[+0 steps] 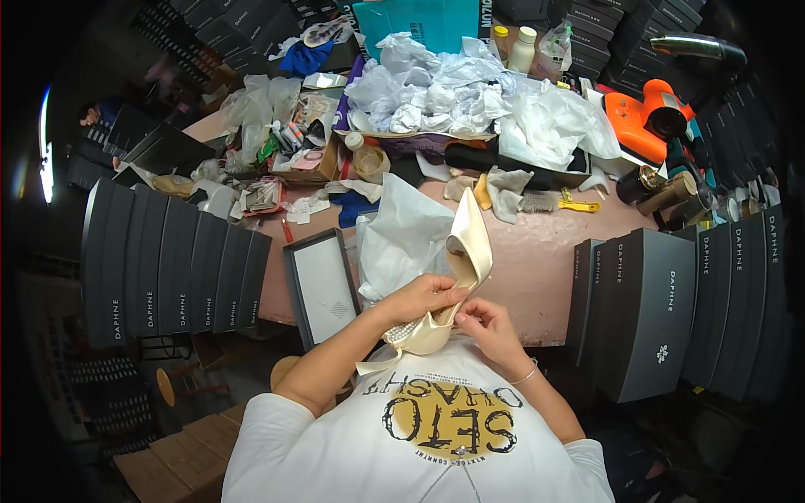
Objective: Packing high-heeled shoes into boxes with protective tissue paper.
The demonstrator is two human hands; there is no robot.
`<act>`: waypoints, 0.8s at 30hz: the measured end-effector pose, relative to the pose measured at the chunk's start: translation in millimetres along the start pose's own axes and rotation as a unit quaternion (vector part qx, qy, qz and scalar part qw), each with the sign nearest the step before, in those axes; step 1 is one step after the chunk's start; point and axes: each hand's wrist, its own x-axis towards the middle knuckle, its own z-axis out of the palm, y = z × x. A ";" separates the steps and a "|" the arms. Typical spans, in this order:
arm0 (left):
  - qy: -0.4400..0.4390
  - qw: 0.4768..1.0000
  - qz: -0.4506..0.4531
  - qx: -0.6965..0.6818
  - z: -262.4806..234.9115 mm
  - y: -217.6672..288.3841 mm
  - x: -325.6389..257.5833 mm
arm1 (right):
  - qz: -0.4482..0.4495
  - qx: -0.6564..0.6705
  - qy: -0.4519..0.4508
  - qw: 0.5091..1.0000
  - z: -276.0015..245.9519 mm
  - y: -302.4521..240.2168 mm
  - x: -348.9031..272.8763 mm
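A cream satin high-heeled shoe with a pointed toe is held up in front of my chest, its toe tilted up and away from me. Pearl-like beads line part of it near the heel, and the slim heel points down to the left. My left hand is closed round the middle of the shoe. At the shoe's right side my right hand is closed, thumb and fingertips pinching at its edge. Just beyond lies crumpled white tissue paper, with an open dark grey shoebox, pale inside, to its left.
Grey shoeboxes stand in a row at the left, and more shoeboxes at the right. Across the pink table lie a yellow-handled brush, cloths, a jar, a box heaped with tissue and an orange tool.
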 end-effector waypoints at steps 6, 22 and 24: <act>-0.014 1.000 0.003 -0.019 -8.4 -5.7 2.1 | -0.014 -0.052 0.009 0.999 5.2 -6.5 4.7; -0.175 0.976 -0.112 0.055 -36.1 10.6 6.7 | -0.274 -0.573 0.020 0.772 -10.9 -74.6 9.8; -0.215 0.956 -0.065 0.188 -40.3 14.0 18.1 | -0.279 -0.634 -0.071 0.718 -16.6 -72.2 21.2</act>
